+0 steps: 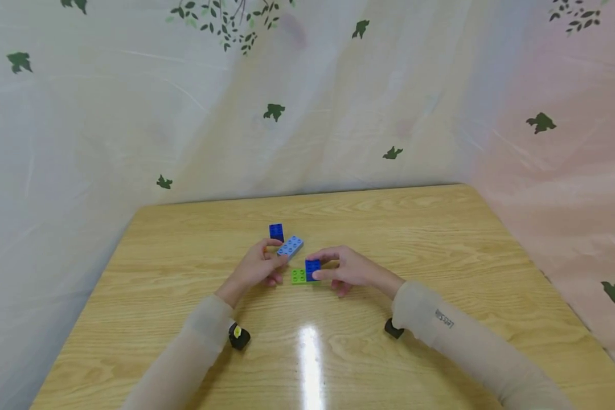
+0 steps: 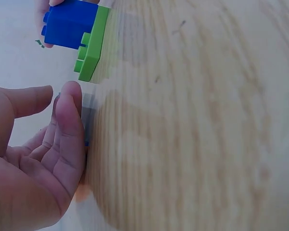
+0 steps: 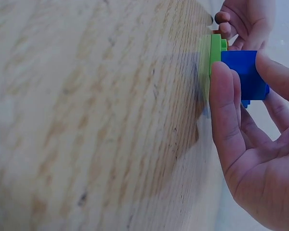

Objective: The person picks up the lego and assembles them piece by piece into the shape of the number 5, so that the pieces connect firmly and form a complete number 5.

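A dark blue block (image 1: 312,270) stands on one end of a flat green brick (image 1: 298,277), pinched between the thumb and fingers of the right hand (image 1: 352,270). The right wrist view shows the thumb on the top side of this blue block (image 3: 241,72) and fingers beside the green brick (image 3: 215,53). The left hand (image 1: 256,266) is at the near-left end of a light blue brick (image 1: 291,246), its fingers loosely bent; thumb and fingertips lie apart in the left wrist view. Contact with that brick is unclear. Another dark blue block (image 1: 276,231) stands just behind the left fingertips.
Something orange (image 1: 266,249), mostly hidden, shows among the left fingers. The wooden table (image 1: 420,228) reaches a patterned cloth (image 1: 318,142) at the back. Black wrist devices show under both sleeves, left (image 1: 239,337) and right (image 1: 393,328).
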The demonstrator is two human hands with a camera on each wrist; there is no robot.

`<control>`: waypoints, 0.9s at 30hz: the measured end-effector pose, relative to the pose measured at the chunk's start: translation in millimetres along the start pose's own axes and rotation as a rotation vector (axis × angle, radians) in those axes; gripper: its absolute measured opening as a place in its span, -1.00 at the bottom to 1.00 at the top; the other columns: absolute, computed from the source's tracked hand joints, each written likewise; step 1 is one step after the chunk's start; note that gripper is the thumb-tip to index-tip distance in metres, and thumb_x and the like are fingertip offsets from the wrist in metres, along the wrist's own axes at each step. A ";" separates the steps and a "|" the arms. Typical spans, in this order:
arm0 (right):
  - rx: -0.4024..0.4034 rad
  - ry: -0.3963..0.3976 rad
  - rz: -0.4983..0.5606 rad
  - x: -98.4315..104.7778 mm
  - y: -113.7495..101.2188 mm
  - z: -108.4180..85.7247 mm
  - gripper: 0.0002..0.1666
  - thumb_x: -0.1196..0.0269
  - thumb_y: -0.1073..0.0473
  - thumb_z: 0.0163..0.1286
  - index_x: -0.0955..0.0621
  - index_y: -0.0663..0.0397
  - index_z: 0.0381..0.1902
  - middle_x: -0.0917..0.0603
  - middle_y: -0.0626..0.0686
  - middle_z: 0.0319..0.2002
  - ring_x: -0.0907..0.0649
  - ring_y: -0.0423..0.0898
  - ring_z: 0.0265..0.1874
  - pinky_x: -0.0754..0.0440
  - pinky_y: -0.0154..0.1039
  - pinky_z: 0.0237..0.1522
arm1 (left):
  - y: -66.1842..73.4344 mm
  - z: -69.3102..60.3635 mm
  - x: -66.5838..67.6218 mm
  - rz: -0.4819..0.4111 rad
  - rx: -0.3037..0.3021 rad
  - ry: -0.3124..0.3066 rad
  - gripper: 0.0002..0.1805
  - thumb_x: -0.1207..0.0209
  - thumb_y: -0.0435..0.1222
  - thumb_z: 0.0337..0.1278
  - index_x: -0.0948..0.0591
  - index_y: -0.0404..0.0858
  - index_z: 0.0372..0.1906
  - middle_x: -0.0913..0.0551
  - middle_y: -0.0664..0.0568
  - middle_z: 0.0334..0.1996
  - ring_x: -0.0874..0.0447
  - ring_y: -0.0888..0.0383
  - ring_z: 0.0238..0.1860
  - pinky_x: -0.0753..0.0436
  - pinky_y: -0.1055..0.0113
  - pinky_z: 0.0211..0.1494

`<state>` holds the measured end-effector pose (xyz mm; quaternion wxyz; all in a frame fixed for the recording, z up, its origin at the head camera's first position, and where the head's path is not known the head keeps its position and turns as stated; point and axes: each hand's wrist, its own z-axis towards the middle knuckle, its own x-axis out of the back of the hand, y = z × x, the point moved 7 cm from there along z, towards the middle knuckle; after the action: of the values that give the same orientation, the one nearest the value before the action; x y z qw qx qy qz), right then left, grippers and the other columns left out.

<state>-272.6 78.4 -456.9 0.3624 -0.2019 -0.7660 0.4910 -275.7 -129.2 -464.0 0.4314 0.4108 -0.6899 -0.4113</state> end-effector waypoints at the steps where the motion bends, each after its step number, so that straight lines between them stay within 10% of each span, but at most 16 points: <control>1: -0.001 0.000 0.002 0.0 0.2 0.0 -0.45 -0.36 -0.01 0.43 -0.57 -0.20 0.35 -0.57 0.10 0.18 -0.66 -0.02 -0.51 -0.74 -0.04 -0.52 | -0.4 0.0 -0.2 0.003 0.003 0.000 -0.40 -0.23 -0.21 0.42 -0.31 -0.20 0.44 -0.69 -0.18 -0.21 -0.70 0.07 -0.50 -0.67 0.34 -0.45; 27: -0.005 -0.011 0.021 0.0 4.4 1.9 -0.44 -0.37 -0.04 0.41 -0.57 -0.22 0.35 -0.56 0.08 0.18 -0.68 0.00 -0.48 -0.74 -0.03 -0.51 | -8.4 7.1 -4.8 0.004 0.071 0.081 -0.35 -0.32 -0.26 0.32 -0.35 -0.21 0.43 -0.76 -0.10 -0.26 -0.71 0.09 -0.55 -0.68 0.34 -0.50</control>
<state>-274.2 79.2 -461.3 0.3526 -0.2080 -0.7670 0.4942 -279.1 -126.0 -475.0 0.4448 0.4410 -0.6868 -0.3687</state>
